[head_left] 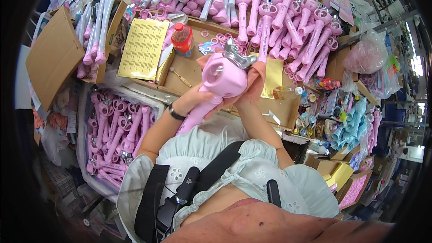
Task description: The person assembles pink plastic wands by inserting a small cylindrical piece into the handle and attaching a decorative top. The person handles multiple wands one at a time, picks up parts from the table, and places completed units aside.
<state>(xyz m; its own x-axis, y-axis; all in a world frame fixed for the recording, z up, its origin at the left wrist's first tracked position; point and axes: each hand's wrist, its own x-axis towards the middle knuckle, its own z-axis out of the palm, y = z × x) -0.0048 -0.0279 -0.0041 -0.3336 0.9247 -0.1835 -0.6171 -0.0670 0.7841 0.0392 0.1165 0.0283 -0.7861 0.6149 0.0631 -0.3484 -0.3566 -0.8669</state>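
A pink toy wand [225, 78] with a rounded open-windowed head and a silver crown is held up in front of my chest. My left hand [192, 101] is closed round its handle just below the head, and the handle slants down toward my left forearm. An orange cloth [255, 77] is bunched in my right hand [246, 99], which presses it against the right side of the wand's head. The cloth and the wand hide most of my right fingers. Some cloth also shows behind the wand, on its left.
Many pink wands [288, 22] lie piled at the back right, and more fill a lined bin [119, 130] at left. Yellow printed sheets [144, 47], a red-capped bottle [182, 40], a small brush [181, 77] and a clear bottle [285, 92] surround the cardboard tray.
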